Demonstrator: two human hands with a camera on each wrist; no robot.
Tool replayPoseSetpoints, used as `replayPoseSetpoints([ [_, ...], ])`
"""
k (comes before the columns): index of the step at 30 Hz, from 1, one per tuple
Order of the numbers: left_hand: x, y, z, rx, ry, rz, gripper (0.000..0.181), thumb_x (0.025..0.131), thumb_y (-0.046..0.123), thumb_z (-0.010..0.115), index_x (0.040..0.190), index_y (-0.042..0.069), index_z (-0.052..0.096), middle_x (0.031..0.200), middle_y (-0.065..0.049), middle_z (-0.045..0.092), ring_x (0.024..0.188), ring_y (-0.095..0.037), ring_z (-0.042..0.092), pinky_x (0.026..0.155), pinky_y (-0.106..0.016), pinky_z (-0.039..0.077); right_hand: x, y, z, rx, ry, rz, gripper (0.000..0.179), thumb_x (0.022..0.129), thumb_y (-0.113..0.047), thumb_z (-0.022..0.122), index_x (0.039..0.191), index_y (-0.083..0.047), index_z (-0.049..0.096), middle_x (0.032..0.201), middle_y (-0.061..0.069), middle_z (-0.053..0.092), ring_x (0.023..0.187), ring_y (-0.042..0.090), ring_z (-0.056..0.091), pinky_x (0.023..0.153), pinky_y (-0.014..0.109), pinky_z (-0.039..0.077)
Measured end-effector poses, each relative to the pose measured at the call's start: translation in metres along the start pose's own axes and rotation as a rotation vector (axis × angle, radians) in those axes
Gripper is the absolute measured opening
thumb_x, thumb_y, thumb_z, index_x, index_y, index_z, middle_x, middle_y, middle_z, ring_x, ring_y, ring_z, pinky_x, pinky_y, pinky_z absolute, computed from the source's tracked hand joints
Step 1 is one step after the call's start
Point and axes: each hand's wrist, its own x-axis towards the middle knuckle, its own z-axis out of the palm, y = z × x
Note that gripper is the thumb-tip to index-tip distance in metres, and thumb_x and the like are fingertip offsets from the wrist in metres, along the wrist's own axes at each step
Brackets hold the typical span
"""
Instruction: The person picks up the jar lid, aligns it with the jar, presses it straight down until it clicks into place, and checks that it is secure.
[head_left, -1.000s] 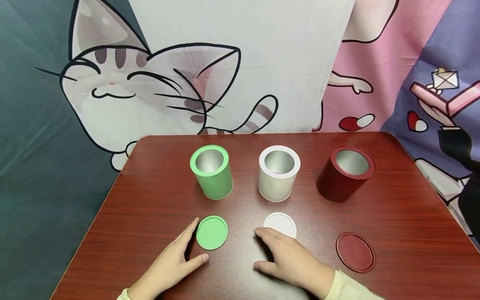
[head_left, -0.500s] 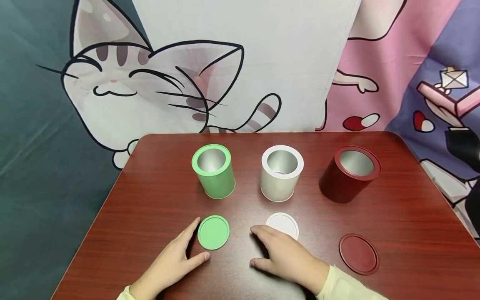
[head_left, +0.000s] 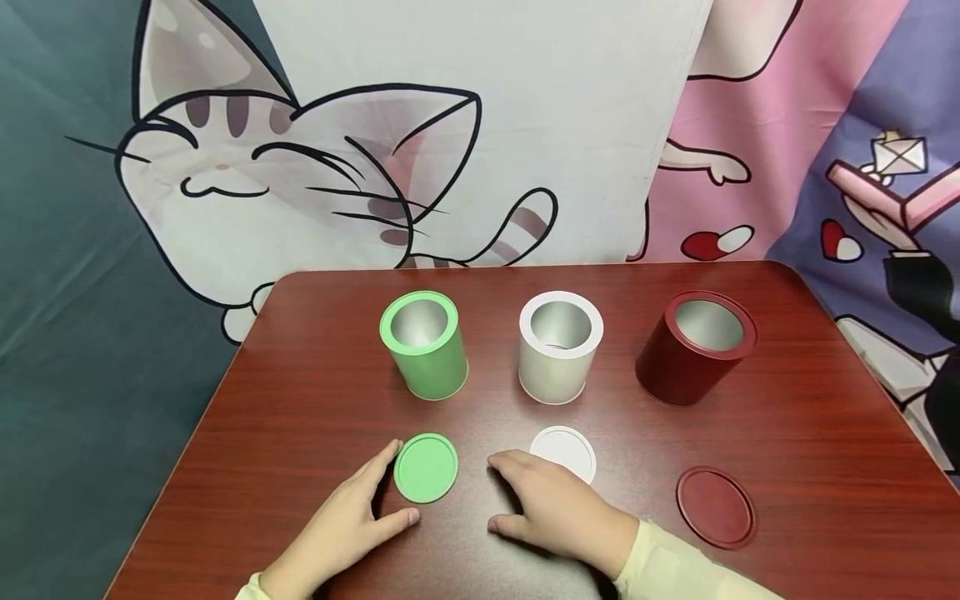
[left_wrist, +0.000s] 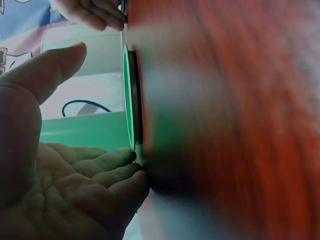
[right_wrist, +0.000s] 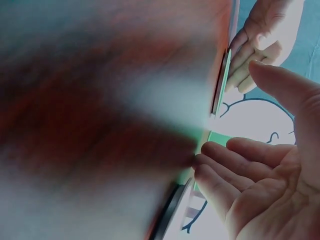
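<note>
Left grip [head_left: 343,518] spread apart, beside green lid [head_left: 426,468], right grip [head_left: 557,506] apart, near white lid [head_left: 566,450], red lid [head_left: 716,507] farther right on worktop [head_left: 300,367]

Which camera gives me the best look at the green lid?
The head view: the green lid shows its round top face there. The left wrist view catches it edge-on beside the left hand; the right wrist view shows just a thin edge.

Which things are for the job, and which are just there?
Probably for the job: left hand, right hand, green lid, white lid, red lid, green can, white can, red can.

Just there: cat picture, envelope picture.
</note>
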Motion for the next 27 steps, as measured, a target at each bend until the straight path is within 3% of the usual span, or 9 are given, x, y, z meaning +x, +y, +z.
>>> replayPoseSetpoints([
  [15,0.008,-0.003,0.0,0.01,-0.049,-0.071,0.092,0.074,0.025,0.089,0.15,0.003,0.043,0.148,-0.012,0.051,0.136,-0.031,0.049,0.109,-0.051,0.041,0.009,-0.007,0.005,-0.002,-0.039,0.0,0.069,0.078,-0.036,0.082,0.133,-0.001,0.059,0.132,0.008,0.063,0.126,0.02,0.058,0.107,0.036,0.046],
  [27,0.009,-0.004,0.001,0.02,-0.057,-0.062,0.089,0.074,0.019,0.089,0.15,0.002,0.044,0.148,-0.012,0.052,0.135,-0.03,0.05,0.109,-0.05,0.042,0.017,-0.012,0.01,0.019,-0.052,0.009,0.072,0.078,-0.036,0.082,0.135,0.0,0.057,0.134,0.009,0.062,0.129,0.022,0.056,0.108,0.038,0.045],
])
